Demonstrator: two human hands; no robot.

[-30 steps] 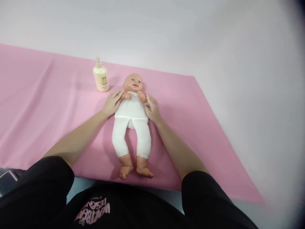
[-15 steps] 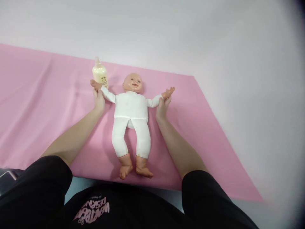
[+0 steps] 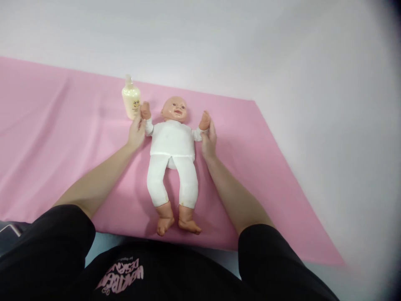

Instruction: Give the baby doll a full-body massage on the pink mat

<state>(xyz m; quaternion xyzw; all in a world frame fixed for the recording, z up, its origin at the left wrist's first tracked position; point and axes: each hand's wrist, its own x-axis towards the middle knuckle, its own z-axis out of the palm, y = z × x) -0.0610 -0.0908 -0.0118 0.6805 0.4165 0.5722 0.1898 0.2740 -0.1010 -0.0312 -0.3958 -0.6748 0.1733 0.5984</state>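
A baby doll (image 3: 172,140) in a white top and white trousers lies on its back, head away from me and bare feet towards me. My left hand (image 3: 137,131) is closed around the doll's forearm on the left, just below its small hand. On the other side, my right hand (image 3: 209,141) grips the opposite forearm near the wrist. Both doll arms are bent, with their hands raised beside the head. Just behind my left fingers stands a pale yellow pump bottle (image 3: 130,100), upright.
A pink sheet (image 3: 250,175) covers the surface, with soft creases on the left. White wall or floor (image 3: 313,83) lies beyond its far and right edges. Part of a phone-like object (image 3: 9,235) shows at the lower left.
Both my hands have moved inward, bringing the doll's arms from stretched out sideways to bent close beside its body. The doll's trunk, its legs and the bottle have stayed put.
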